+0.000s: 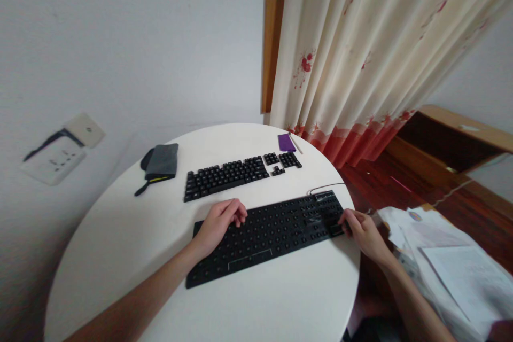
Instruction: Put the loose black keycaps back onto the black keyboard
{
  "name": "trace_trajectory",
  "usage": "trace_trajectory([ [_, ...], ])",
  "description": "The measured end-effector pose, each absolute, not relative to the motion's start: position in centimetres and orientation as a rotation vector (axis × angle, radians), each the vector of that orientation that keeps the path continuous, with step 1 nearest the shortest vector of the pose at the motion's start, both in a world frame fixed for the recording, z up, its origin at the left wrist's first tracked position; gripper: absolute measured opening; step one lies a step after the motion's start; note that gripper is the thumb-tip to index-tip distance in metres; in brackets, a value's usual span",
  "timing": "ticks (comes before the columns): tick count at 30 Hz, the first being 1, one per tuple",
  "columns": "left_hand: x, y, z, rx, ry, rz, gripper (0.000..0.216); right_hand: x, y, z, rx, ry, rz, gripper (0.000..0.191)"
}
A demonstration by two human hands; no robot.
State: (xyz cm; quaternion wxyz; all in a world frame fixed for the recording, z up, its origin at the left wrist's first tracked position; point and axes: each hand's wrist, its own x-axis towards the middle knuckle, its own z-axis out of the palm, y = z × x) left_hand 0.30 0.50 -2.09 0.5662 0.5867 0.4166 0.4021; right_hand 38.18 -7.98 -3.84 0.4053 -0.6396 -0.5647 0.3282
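A black keyboard base (276,227) with its keycaps off lies slantwise on the white table. My left hand (224,219) rests over its left part, fingers curled in loosely, and nothing shows in them. At the base's right end, my right hand (363,230) has thumb and fingers pinched together by the number pad. Whatever the fingertips hold there, if anything, is too dark and small to make out. Behind the base, the removed black keycaps (226,176) are laid out in keyboard order, with the number-pad caps (290,160) grouped at their right.
A grey pouch (162,160) lies at the table's (120,240) back left. A purple cloth (286,142) and a thin light stick (295,143) are at the back right. The keyboard cable (326,186) runs off the right edge. Papers (460,267) lie beyond the table on the right.
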Motion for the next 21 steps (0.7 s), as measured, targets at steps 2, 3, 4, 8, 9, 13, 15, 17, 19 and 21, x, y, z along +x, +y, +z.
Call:
trace_trajectory([
  [2,0.26,0.56,-2.21,1.384,0.983,0.947,0.039,38.17,-8.01,-3.85,-1.596,-1.41,0.839,0.047],
  [3,0.23,0.59,-2.26,1.383,0.98,0.948,0.039,38.16,-8.02,-3.88,-1.588,-1.401,0.845,0.046],
  [4,0.2,0.61,-2.32,1.381,0.976,0.947,0.038,38.16,-8.03,-3.92,-1.58,-1.389,0.847,0.046],
  [8,0.15,0.58,-2.41,1.383,0.956,0.944,0.038,38.1,-8.06,-4.09,-1.57,-1.337,0.837,0.045],
  [9,0.16,0.55,-2.4,1.382,0.954,0.946,0.039,38.09,-8.06,-4.11,-1.571,-1.331,0.833,0.045],
  [13,0.22,0.5,-2.38,1.379,0.949,0.956,0.039,38.02,-8.09,-4.05,-1.583,-1.318,0.817,0.046],
  [15,0.22,0.51,-2.4,1.383,0.948,0.954,0.039,37.96,-8.12,-3.96,-1.587,-1.31,0.809,0.047],
  [17,0.19,0.53,-2.41,1.387,0.948,0.947,0.039,37.87,-8.15,-3.84,-1.581,-1.303,0.801,0.047],
  [19,0.16,0.53,-2.39,1.388,0.949,0.941,0.039,37.77,-8.15,-3.71,-1.572,-1.3,0.801,0.047],
  [21,0.15,0.52,-2.33,1.389,0.951,0.941,0.039,37.66,-8.13,-3.61,-1.568,-1.299,0.803,0.047],
])
